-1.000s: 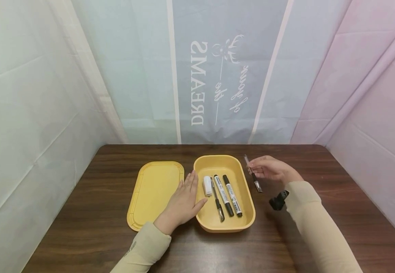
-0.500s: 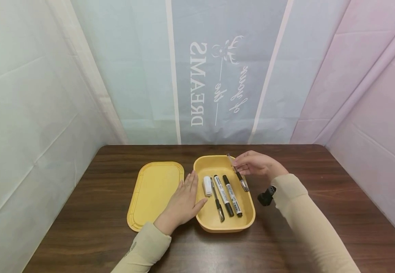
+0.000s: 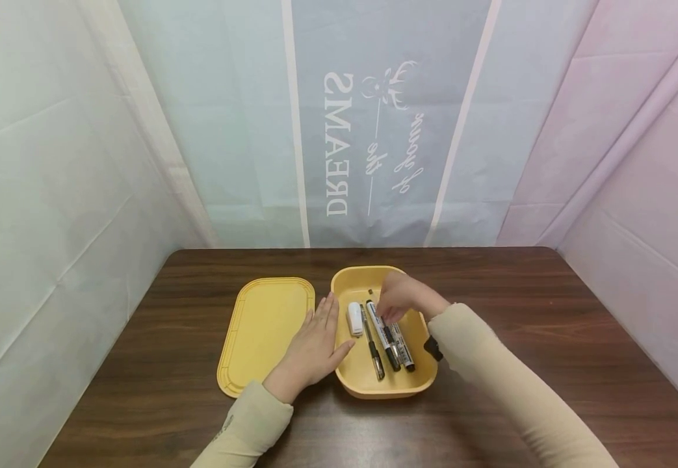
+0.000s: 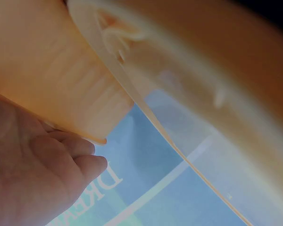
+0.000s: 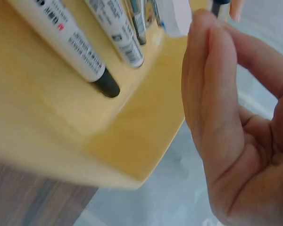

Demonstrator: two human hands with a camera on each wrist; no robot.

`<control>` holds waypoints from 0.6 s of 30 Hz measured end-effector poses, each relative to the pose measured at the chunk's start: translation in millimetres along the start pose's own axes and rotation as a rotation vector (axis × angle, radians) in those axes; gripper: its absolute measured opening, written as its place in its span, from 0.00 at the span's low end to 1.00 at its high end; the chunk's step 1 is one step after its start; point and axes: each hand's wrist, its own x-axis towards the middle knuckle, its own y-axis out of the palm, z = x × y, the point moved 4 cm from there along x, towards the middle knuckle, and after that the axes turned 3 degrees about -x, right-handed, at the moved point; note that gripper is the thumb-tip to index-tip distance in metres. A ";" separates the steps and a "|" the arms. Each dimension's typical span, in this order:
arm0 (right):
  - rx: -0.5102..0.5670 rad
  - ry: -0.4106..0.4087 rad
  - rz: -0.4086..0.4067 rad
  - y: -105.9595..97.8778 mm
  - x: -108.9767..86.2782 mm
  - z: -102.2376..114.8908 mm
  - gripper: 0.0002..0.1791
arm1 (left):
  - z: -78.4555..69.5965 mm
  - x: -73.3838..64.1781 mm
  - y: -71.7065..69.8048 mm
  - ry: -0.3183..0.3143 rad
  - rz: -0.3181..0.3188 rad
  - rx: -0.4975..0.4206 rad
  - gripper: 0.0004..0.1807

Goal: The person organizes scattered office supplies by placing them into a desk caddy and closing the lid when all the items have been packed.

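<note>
My right hand [image 3: 403, 297] pinches a clear gel pen [image 3: 389, 336] with a black grip and holds it over the yellow box, across the markers; in the right wrist view only the pen's end shows at the fingertips. My left hand [image 3: 314, 341] lies with straight fingers along the left rim of the yellow box [image 3: 374, 394]. Inside the box are a small white object [image 3: 355, 319] with rounded ends, another gel pen [image 3: 375, 357] and two black-and-white markers, one marker [image 3: 376, 318] at the middle and one marker [image 5: 70, 42] nearer the right wall, partly hidden by the right hand.
A flat yellow lid [image 3: 265, 331] lies on the dark wooden table [image 3: 508, 286], left of the box and close to the left hand. Printed cloth [image 3: 245, 130] hangs behind the table, with pale cloth walls on both sides.
My right hand has carried the gel pen leftward from the table right of the box, past the right rim, to over the markers. The left hand, box and lid have stayed put.
</note>
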 end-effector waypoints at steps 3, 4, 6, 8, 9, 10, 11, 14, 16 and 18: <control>-0.093 0.012 -0.032 7.5 1.2 6.5 0.09 | -0.8 -0.7 0.7 0.000 0.000 -0.009 0.42; -0.138 0.018 -0.040 9.6 2.1 8.1 0.10 | -0.7 -0.8 0.9 0.000 -0.001 -0.012 0.42; -0.207 0.041 -0.046 13.7 3.8 10.3 0.11 | -0.3 -0.9 1.8 -0.001 -0.003 -0.013 0.42; -0.272 0.066 -0.051 17.3 5.0 11.9 0.11 | 0.1 -1.0 2.8 -0.001 -0.006 -0.010 0.42; -0.288 0.078 -0.057 18.9 5.8 12.3 0.10 | 0.3 -1.0 3.3 0.000 -0.008 -0.009 0.42; -0.300 0.083 -0.063 20.5 6.6 12.5 0.10 | 0.2 -1.1 3.3 -0.001 -0.008 -0.006 0.42; -0.302 0.089 -0.068 22.0 7.3 12.6 0.09 | 0.2 -1.3 3.6 0.001 -0.011 -0.005 0.42; -0.320 0.104 -0.082 26.1 8.8 12.7 0.08 | -0.2 -1.5 3.6 0.007 -0.021 -0.009 0.42; -0.324 0.118 -0.084 28.4 9.3 12.8 0.07 | -0.4 -1.7 3.3 0.009 -0.025 -0.012 0.42; -0.322 0.129 -0.086 30.6 9.4 13.0 0.07 | -0.5 -1.8 3.1 0.010 -0.027 -0.014 0.42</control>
